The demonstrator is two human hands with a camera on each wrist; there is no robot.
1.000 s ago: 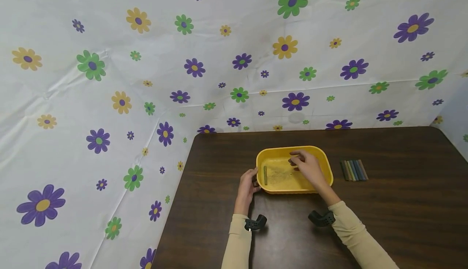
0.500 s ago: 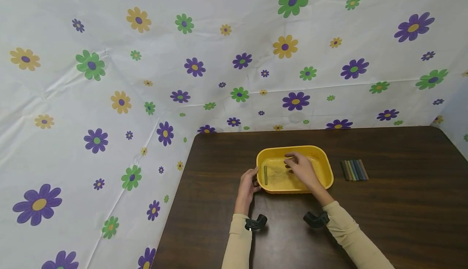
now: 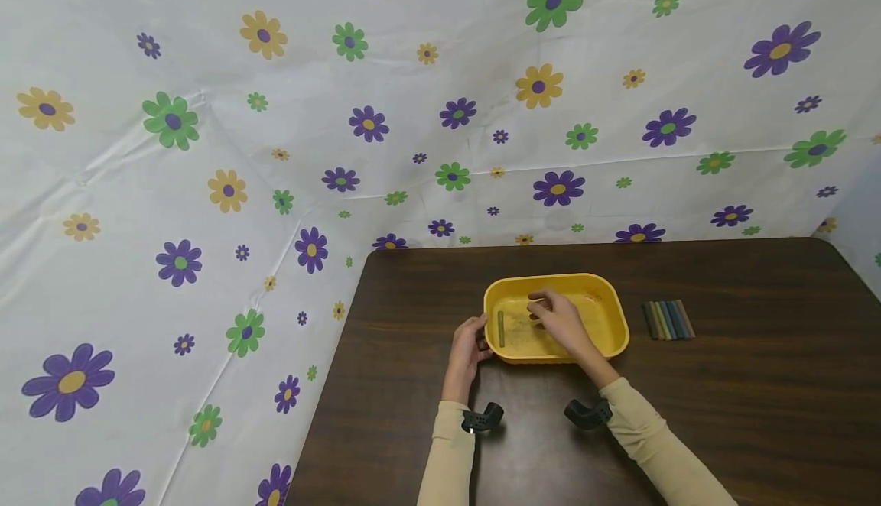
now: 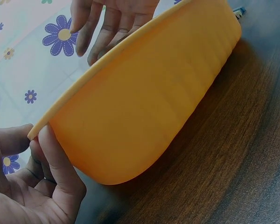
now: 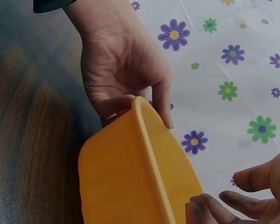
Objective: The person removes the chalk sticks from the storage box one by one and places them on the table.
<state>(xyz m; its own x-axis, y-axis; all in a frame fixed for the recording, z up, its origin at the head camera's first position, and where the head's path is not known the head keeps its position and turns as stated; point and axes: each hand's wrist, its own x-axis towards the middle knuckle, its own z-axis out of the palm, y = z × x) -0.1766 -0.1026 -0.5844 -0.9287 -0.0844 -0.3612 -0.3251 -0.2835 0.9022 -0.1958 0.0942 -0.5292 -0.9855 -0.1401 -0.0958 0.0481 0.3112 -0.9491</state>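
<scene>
A yellow plastic tub (image 3: 606,330) stands on the dark table with a dull green chalk-like stick (image 3: 501,329) lying inside near its left end. My left hand (image 3: 464,353) grips the tub's left end. In the left wrist view, thumb and fingers of that left hand (image 4: 42,177) pinch the rim (image 4: 91,74). Over the tub's middle hovers my right hand (image 3: 563,324), fingers loosely bent and nothing between them. Dark smudges mark the right hand's fingertips (image 5: 240,200) in the right wrist view. Dark dust lies on the tub floor.
Several chalk-like sticks (image 3: 666,320) in various colours lie side by side on the table (image 3: 757,384), right of the tub. A white cloth (image 3: 413,93) printed with flowers hangs behind and to the left. Black wrist cameras (image 3: 588,414) are strapped to both forearms.
My right hand has moved left over the tub, from its right half toward the middle. The left hand keeps its hold at the left end, and the sticks stay put.
</scene>
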